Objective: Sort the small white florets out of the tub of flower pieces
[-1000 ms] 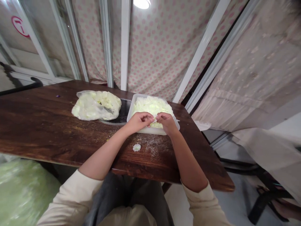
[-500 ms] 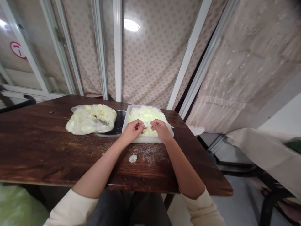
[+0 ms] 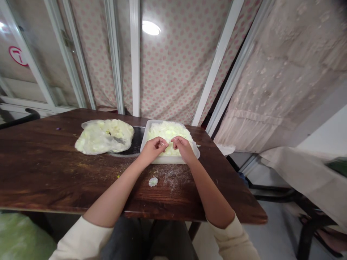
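A white tray point(image 3: 165, 160) on the dark wooden table holds a heap of pale yellow-green pieces point(image 3: 170, 130). Over its front part, my left hand point(image 3: 155, 147) has thumb and fingers pinched on something too small to make out. Close beside it on the right, my right hand point(image 3: 182, 145) is pinched too, its fingertips nearly meeting the left ones; what they hold is hidden. A clear plastic bag point(image 3: 104, 137) of similar pale pieces lies left of the tray. One small whitish flower-shaped piece point(image 3: 153, 181) rests on the table in front of the tray.
Under the bag's right side is a dark, shiny flat surface point(image 3: 138, 139). White and yellowish crumbs are scattered over the table point(image 3: 67, 180). A green bag point(image 3: 24, 236) is below the table at the lower left. Curtained glass panels point(image 3: 170, 65) stand behind.
My right hand has moved slightly left, bringing its fingertips closer to those of my left hand. My left hand has barely moved.
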A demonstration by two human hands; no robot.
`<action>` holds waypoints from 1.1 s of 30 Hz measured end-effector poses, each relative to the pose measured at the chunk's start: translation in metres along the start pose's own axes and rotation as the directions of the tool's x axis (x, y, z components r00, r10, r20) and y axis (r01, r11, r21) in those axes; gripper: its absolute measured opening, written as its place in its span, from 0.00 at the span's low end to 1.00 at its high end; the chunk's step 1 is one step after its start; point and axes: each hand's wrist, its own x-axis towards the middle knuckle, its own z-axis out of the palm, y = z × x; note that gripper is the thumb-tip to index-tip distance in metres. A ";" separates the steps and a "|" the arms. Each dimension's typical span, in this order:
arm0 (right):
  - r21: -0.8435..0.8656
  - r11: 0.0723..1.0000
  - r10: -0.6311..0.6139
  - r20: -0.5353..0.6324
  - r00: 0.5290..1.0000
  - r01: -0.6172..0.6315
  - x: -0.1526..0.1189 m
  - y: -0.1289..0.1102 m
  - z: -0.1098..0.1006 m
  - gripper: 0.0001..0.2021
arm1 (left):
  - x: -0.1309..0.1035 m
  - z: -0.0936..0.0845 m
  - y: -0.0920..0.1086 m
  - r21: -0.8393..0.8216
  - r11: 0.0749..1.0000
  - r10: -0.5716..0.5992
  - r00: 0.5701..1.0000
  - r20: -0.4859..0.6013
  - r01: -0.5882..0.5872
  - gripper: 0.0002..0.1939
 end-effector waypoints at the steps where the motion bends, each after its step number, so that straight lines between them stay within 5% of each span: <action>1: -0.020 1.000 0.001 0.029 1.000 0.000 0.000 -0.002 0.000 0.15 | 0.000 0.000 0.000 0.003 1.000 0.003 1.000 0.000 -0.003 0.11; 23: -0.070 0.996 0.070 0.105 0.992 -0.063 -0.003 -0.006 0.000 0.11 | -0.001 -0.003 0.006 -0.005 1.000 -0.014 0.997 -0.073 0.014 0.11; 30: -0.121 0.990 0.061 -0.093 0.994 -0.072 -0.001 0.002 0.000 0.10 | 0.005 -0.005 -0.007 0.125 0.990 -0.043 0.976 -0.216 0.071 0.12; 33: -0.195 0.981 -0.005 -0.137 0.991 -0.022 -0.002 0.000 0.001 0.11 | 0.005 -0.006 -0.009 0.187 0.981 -0.007 0.980 -0.199 0.045 0.12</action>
